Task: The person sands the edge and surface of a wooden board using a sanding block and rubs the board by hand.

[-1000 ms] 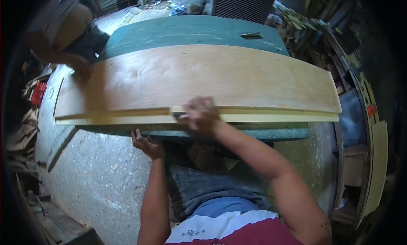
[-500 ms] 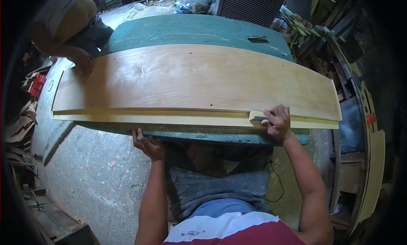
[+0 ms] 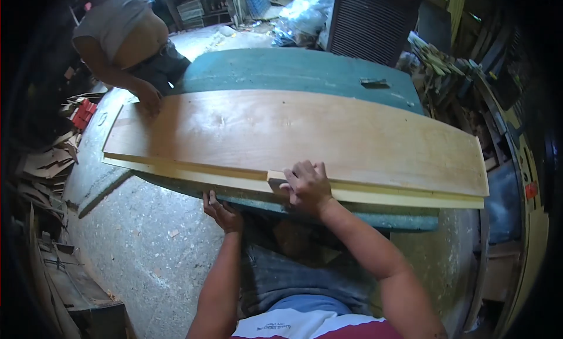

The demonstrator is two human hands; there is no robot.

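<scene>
A long, pale wood panel [image 3: 246,128] lies across a green-topped table [image 3: 252,72]. A light wooden strip [image 3: 187,171] runs along the panel's near edge, with a groove between them. My right hand [image 3: 308,189] is closed around a sanding block [image 3: 273,179], a small pale block with a dark grey face, held against the strip near its middle. My left hand [image 3: 223,213] is at the table's near side, fingers extended and touching the edge below the strip; it holds nothing. My right fingers hide much of the block.
At the far left stands another person, a hand [image 3: 149,99] at the panel's end. A small dark object [image 3: 374,83] rests on the green tabletop. Wood scraps [image 3: 437,58] and shelving line the right side. A dark louvred panel [image 3: 372,25] stands behind.
My right hand has slid the sanding block leftward along the strip, from the right part to near the middle. My left hand stays at the edge. The camera view has shifted.
</scene>
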